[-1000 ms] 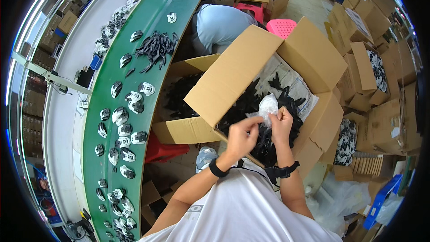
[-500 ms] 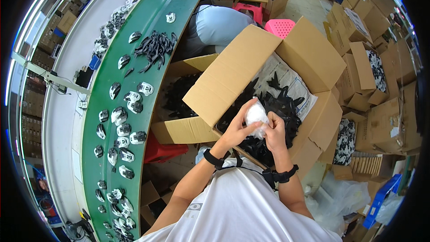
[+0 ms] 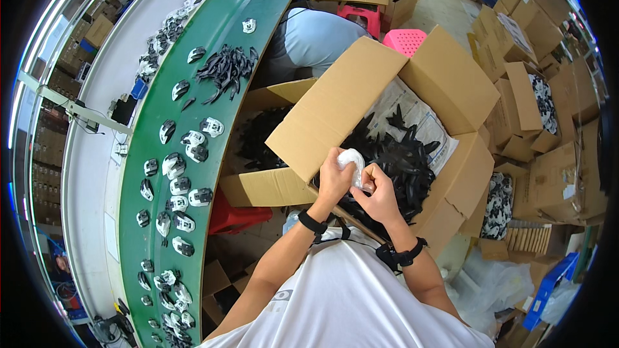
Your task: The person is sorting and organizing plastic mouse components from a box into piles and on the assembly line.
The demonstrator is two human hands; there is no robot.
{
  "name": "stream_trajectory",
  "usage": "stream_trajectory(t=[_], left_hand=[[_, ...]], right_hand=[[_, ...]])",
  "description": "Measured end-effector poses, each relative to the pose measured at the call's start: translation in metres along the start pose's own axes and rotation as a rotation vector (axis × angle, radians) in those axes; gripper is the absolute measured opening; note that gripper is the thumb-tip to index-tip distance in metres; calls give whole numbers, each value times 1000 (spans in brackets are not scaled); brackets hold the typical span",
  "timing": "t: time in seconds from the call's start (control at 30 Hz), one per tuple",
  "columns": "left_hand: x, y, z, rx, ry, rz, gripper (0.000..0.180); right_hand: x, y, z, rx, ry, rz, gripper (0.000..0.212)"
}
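My left hand (image 3: 335,180) is closed around a white, rounded, shiny piece (image 3: 351,158), whose exact kind I cannot make out. At the piece's lower right edge, my right hand (image 3: 379,198) pinches with thumb and fingers. Both hands are over the near side of an open cardboard box (image 3: 338,109). Inside it lies a heap of black, curved plastic parts (image 3: 403,164), with a printed paper sheet (image 3: 442,132) along the far right wall. My fingers cover part of the white piece.
On my left runs a green conveyor belt (image 3: 145,154) with white-and-black mouse-like shells (image 3: 173,165) and a pile of black parts (image 3: 225,71). Beyond the box are a person in light blue (image 3: 316,35) and a pink stool (image 3: 405,41). Stacked cartons (image 3: 548,177) stand right.
Both hands have shifted slightly left with the white piece, which is turned differently. My right hand has moved lower against it, and its fingers have changed position.
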State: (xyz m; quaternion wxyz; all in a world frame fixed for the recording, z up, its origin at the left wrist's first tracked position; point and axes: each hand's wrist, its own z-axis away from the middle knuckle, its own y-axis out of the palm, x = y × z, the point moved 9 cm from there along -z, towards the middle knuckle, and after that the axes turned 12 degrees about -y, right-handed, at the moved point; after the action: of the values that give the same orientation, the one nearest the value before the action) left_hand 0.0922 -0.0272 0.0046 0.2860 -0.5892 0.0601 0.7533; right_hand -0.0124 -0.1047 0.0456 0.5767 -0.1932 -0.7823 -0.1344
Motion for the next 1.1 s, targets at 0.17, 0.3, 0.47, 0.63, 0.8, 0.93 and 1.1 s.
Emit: stream_trajectory(t=[0.17,0.3,0.47,0.63,0.8,0.93,1.1], left_hand=[[-31,-8,19,-110,267,-38,21],[-39,-10,18,-30,317,-181,27],[-39,-2,29,-153,356,-203,21],[12,10,6,192,-289,317,22],[-6,5,16,335,-170,334,25],[-24,15,31,282,124,-64,29],[-48,36,66,388,490,-228,26]], right_hand=[[0,-40,-4,-299,-55,189,23],[2,-38,-4,-235,-58,180,22],[11,-9,5,-44,-95,160,18],[41,14,-2,104,-200,239,17],[28,-23,6,-204,-184,451,17],[21,-53,1,-365,-96,356,23],[9,-49,3,-385,-134,422,20]])
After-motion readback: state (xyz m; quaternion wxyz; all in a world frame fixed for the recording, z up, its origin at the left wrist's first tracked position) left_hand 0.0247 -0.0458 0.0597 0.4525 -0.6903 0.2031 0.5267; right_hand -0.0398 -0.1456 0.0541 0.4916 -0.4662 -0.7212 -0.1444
